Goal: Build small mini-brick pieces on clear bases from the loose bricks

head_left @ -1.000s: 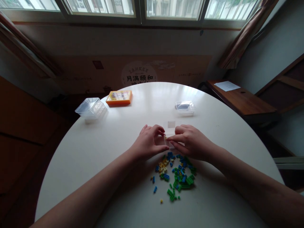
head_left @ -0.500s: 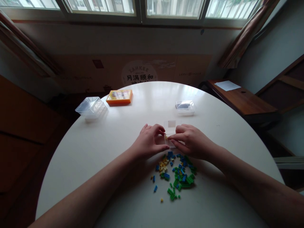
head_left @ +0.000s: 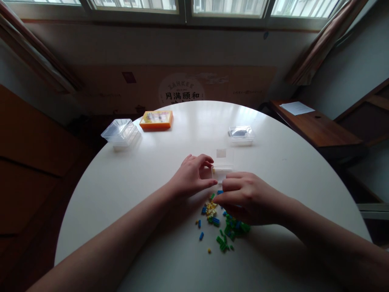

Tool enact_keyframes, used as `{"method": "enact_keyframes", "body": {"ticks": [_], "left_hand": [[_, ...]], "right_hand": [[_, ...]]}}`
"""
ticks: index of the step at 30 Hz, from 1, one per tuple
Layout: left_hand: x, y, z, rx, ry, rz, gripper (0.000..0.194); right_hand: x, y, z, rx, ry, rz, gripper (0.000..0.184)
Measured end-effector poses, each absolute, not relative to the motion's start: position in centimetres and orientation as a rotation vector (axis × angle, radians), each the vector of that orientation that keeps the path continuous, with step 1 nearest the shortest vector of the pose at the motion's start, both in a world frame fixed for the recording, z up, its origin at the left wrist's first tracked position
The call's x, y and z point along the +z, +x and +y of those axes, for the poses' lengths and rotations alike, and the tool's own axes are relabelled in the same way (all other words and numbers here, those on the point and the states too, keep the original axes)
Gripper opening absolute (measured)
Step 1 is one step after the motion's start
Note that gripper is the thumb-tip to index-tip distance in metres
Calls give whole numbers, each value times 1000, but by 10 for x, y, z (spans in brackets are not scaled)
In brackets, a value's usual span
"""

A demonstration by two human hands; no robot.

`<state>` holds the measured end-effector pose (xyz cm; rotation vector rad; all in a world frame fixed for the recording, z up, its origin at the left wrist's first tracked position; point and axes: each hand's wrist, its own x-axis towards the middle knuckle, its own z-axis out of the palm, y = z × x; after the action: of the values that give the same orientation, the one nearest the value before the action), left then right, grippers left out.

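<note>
A small clear plastic box (head_left: 222, 173) lies on the white table with its lid folded back, a pale label (head_left: 221, 153) on the lid. My left hand (head_left: 194, 172) is closed around the box's left side, thumb at the near corner. Inside, a bit of yellow shows at the left wall. My right hand (head_left: 247, 196) hovers over loose toy bricks, index finger stretched toward the yellow bricks (head_left: 209, 211), apparently holding nothing; its thumb is mostly hidden. Green bricks (head_left: 243, 228) lie partly under that hand, and a blue brick (head_left: 201, 236) sits to the left of them.
Toward the back left of the round table (head_left: 161, 166) stand clear plastic containers (head_left: 121, 133) and an orange case (head_left: 156, 120). A lidded clear box (head_left: 241, 135) is at the back right. A wooden desk (head_left: 322, 127) with papers stands beyond the table.
My right hand has moved out of the clear box and toward me, over the loose bricks. My left hand stays on the box. The whole view has shifted slightly.
</note>
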<state>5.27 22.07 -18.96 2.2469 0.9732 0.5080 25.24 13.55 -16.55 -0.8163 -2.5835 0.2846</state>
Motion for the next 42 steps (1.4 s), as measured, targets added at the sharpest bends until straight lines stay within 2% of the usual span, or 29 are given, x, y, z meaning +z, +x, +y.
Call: {"method": "enact_keyframes", "body": {"ticks": [10,18,33,37,42], "left_hand": [[-190,44,230,487,2273,949,48],[-191,44,231,513,2297,947,49],[-193,45,233,522,2345,928,50],[-194,47,231,546,2355,978,52],[-194,48,229,560,2333,977,53]], "right_hand": [[-172,262,138,310,-1045,-2626,29],[-173,259,141,364,-1110,-2678,23],[-177,255,139,339,-1034,-2659,24],[-174,258,139,280,-1041,-2570,31],[-162,259,138,305,-1050,-2614,18]]}}
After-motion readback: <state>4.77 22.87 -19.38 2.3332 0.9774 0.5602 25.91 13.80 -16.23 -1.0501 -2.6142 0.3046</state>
